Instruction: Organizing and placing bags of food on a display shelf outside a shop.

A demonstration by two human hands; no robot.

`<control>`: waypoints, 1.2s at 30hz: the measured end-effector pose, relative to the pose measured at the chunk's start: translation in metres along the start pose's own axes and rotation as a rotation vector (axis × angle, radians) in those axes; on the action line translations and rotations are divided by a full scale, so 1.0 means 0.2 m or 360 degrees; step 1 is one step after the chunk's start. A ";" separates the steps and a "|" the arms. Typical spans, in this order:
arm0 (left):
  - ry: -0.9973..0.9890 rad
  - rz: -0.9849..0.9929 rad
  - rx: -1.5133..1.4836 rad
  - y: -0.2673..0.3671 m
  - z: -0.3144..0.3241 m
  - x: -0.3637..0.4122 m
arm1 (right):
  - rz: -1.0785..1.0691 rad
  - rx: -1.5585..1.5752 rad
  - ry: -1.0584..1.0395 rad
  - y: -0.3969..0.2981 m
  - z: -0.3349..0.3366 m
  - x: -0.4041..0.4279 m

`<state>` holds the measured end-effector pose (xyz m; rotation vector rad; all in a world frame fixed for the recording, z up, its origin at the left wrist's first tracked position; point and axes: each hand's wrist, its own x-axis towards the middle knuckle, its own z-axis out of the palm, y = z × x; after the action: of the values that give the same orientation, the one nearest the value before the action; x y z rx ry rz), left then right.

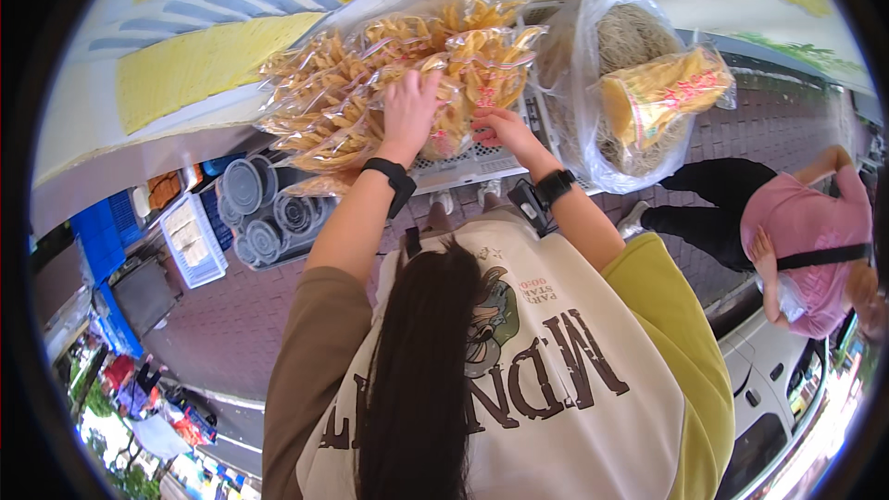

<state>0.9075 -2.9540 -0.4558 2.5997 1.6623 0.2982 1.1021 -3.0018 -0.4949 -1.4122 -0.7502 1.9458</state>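
Observation:
Clear plastic bags of dried yellow sticks, which look like bean curd sticks (319, 90), stand packed in a white plastic crate (479, 165). My left hand (411, 114) reaches over the bags, its fingers on the top of a bag with red writing (450, 125). Whether it grips that bag is hidden by the back of the hand. At the same bag's right side is my right hand (505, 133), fingers bent, just below another upright bag (489, 66). I cannot tell whether those fingertips hold plastic. Both wrists wear black bands.
To the right, a large clear bag of dried noodles (635, 38) has a yellow packet (663, 94) on top. Round lidded tubs (260, 208) and a white basket (194, 239) stand at left. A painted wall (229, 48) rises behind; a person in pink (806, 243) is at right.

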 end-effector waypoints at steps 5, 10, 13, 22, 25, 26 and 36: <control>0.0143 -0.0176 -0.0265 0.05 0.00 -0.06 | -0.0965 -0.1324 0.1336 -0.48 -0.23 -0.65; 0.0282 -0.0032 -0.0471 0.04 -0.01 -0.14 | -0.0715 -0.0242 0.2077 -0.47 -0.87 -0.66; 0.0115 0.0103 -0.0385 0.02 -0.05 -0.21 | -0.0317 0.0044 0.1771 -0.50 -0.92 -0.60; 0.0077 0.0099 -0.0400 -0.03 -0.21 -0.34 | -0.0081 0.0418 0.0949 -0.40 -1.21 -0.57; 0.0084 0.0034 -0.0525 -0.07 -0.23 -0.40 | -0.0432 0.0588 0.0895 -0.37 -1.15 -0.58; 0.0058 0.0023 -0.0605 -0.09 -0.24 -0.43 | -0.0458 0.0620 0.0890 -0.39 -1.09 -0.61; -0.0835 -0.0210 -0.1696 0.16 -0.30 -0.31 | -0.0939 -0.0238 0.0191 -0.45 -0.35 -0.84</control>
<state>0.8994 -3.0281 -0.4013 1.5761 1.0344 0.3279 1.2235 -3.0632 -0.3440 -1.1985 -1.1232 1.3621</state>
